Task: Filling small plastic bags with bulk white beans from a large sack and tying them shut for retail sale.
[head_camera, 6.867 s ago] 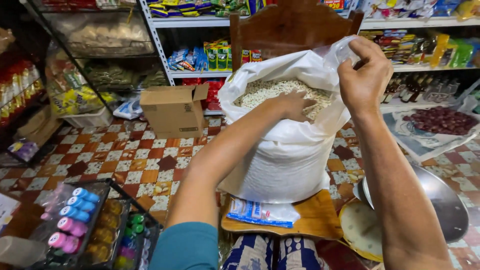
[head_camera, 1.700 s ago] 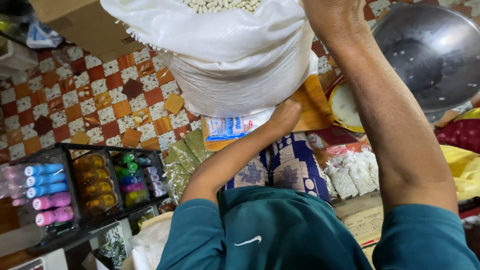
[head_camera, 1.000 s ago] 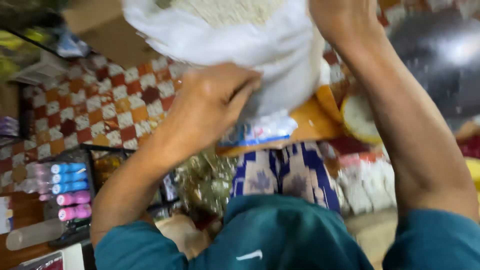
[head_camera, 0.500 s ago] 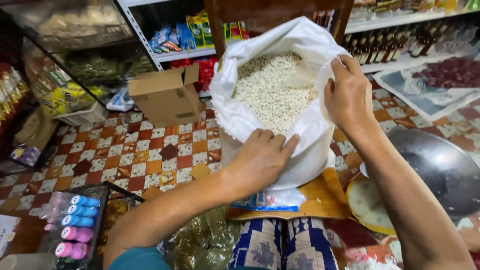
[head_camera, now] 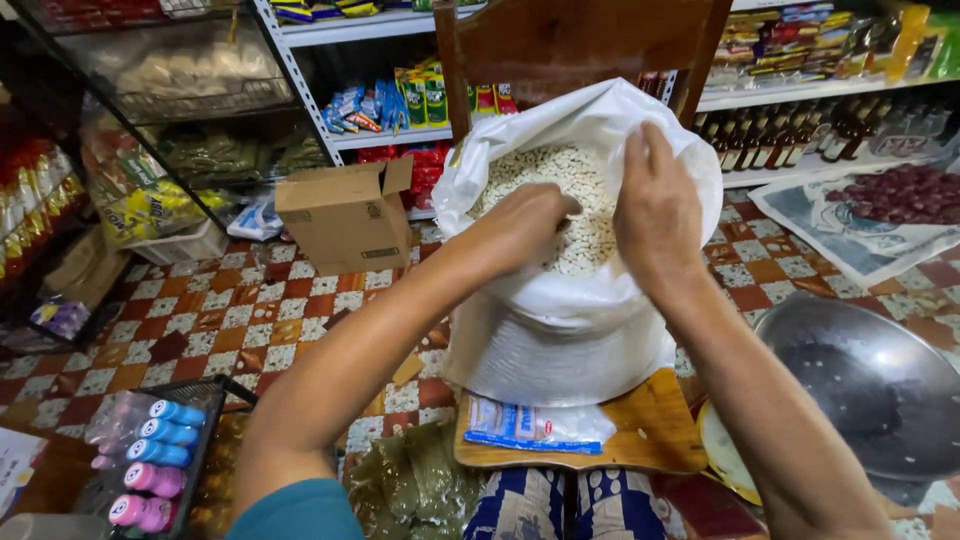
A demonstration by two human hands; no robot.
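the big white sack stands upright on a wooden chair seat, its mouth rolled open on a heap of pale beans. the left hand is dipped into the sack's mouth, curled over the beans; its fingers are buried among them, so i cannot tell whether they have closed on a handful. the right hand sits on the sack's far rim, fingers together and pressed flat against the plastic, holding the mouth open. a small flat packet lies on the seat at the foot of the sack. to the sack's left a cardboard box rests on the chequered tile floor; to its right lies a wide metal bowl. behind the sack run shelves of packaged goods. it looks like the scooping step is in hand; lifting a handful out would call for the right hand to keep the rim steady so the sack doesn't slump.
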